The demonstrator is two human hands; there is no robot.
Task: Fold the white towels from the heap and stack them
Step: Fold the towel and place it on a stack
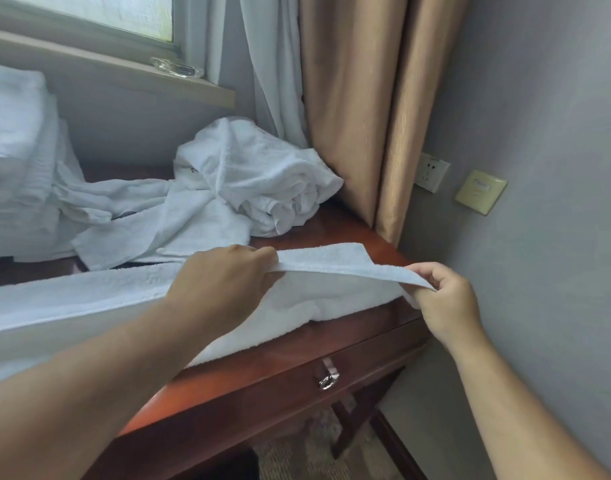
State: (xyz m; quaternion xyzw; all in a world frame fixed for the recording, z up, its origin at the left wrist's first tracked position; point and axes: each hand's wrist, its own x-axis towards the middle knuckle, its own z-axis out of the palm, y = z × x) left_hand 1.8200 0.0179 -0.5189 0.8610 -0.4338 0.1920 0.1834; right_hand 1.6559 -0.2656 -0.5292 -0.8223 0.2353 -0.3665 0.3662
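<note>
Currently pinching lifted edge of towel [89,296] in left hand [221,278], fingers curled tight on it; pinching same edge's corner in right hand [446,299]. Below both grips, spread on desk [279,368]; beyond left grip, heap [255,174].

Around the Desk

Red-brown wooden desk [297,344], 1 metal drawer pull [328,375] at 6 o'clock. Tan curtain [352,98] at 12 o'clock, grey sheer curtain [262,64] just beside. Window sill [124,64] at 11 o'clock, clear glass dish [177,68] on it. At 2 o'clock, white socket [432,172] beside cream switch plate [481,192].
</note>
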